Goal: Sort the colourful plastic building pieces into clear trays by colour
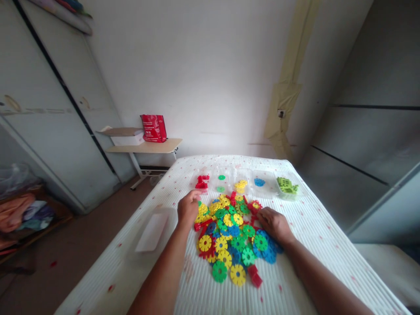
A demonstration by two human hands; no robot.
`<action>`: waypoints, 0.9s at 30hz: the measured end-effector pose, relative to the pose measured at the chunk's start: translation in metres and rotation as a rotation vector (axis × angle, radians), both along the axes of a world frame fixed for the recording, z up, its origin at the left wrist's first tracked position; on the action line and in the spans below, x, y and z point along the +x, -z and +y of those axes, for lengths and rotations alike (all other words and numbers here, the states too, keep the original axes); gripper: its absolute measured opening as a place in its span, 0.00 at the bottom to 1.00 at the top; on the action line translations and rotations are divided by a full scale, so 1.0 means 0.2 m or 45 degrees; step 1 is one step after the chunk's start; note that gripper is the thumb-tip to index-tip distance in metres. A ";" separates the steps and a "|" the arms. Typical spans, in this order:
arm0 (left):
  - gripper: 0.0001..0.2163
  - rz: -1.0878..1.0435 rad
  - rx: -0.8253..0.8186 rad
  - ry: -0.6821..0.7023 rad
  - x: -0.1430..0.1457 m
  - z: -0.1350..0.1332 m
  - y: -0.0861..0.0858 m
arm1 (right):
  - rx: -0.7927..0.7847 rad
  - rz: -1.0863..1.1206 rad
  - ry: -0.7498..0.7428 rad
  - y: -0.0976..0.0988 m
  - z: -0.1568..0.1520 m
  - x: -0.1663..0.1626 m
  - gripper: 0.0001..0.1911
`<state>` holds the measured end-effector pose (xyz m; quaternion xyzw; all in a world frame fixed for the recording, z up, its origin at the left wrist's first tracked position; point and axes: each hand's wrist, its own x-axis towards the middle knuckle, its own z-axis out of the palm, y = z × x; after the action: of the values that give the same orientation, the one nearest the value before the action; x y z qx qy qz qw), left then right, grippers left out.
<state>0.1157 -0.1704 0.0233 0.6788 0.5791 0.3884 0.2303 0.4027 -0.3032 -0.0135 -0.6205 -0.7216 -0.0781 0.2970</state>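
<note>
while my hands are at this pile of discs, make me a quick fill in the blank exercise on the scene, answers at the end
1. Nearest the right hand, on the pile's near right side, is a dense patch of ____ discs.
2. In the row of clear containers, the leftmost one holds ____ pieces.
3. Beside the green disc at the near edge of the pile lies a ____ disc.
4. In the picture, the red bag stands to the ____ of the pile.

Missing words: blue; red; yellow; left.

two hands (pixel 188 209), one heap of plastic pieces (pixel 238 242), five clear boxes in a row (pixel 270 186), one red bag (pixel 154 128)
</note>
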 end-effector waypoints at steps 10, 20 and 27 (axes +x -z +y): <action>0.14 -0.047 0.122 -0.065 -0.07 -0.13 0.23 | 0.091 0.276 0.235 0.04 0.01 0.08 0.16; 0.13 -0.001 0.167 0.005 -0.07 -0.11 0.27 | 0.076 0.398 0.256 0.02 0.00 0.08 0.14; 0.12 -0.049 0.160 0.025 -0.08 -0.09 0.31 | 0.027 0.636 0.350 0.01 0.00 0.10 0.13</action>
<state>0.1006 -0.1877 -0.0379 0.6900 0.5423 0.4347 0.2022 0.4219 -0.3025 -0.0150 -0.7093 -0.5343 0.0302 0.4587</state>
